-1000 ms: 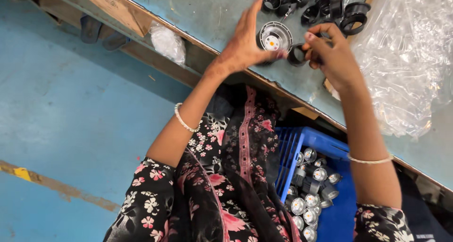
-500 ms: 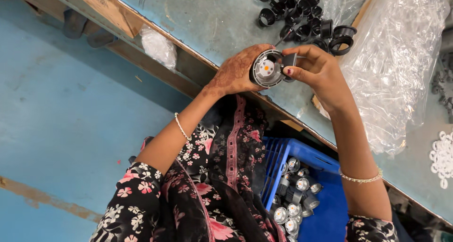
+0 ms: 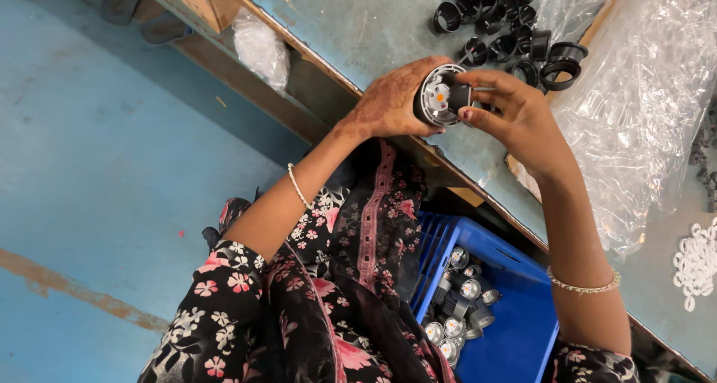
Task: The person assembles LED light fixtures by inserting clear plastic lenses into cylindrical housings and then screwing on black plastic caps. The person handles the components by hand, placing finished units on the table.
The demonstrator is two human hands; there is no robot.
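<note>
My left hand (image 3: 392, 99) grips a round silver lamp housing (image 3: 433, 99) with an orange dot at its centre, held above the table edge. My right hand (image 3: 515, 114) pinches a small black ring (image 3: 461, 95) against the face of that housing. Both hands meet over the grey-green tabletop (image 3: 358, 25). A pile of loose black rings (image 3: 508, 25) lies on the table just beyond the hands.
A clear plastic bag (image 3: 642, 107) lies crumpled on the table at the right. A blue crate (image 3: 515, 308) holding several silver lamp parts sits below, by my lap. White flat pieces (image 3: 694, 260) lie at the far right. A small plastic bag (image 3: 261, 47) hangs under the table edge.
My hands lifted the housing and the black ring off the table near the pile and pulled them toward me. The ring now presses onto the housing's face.
</note>
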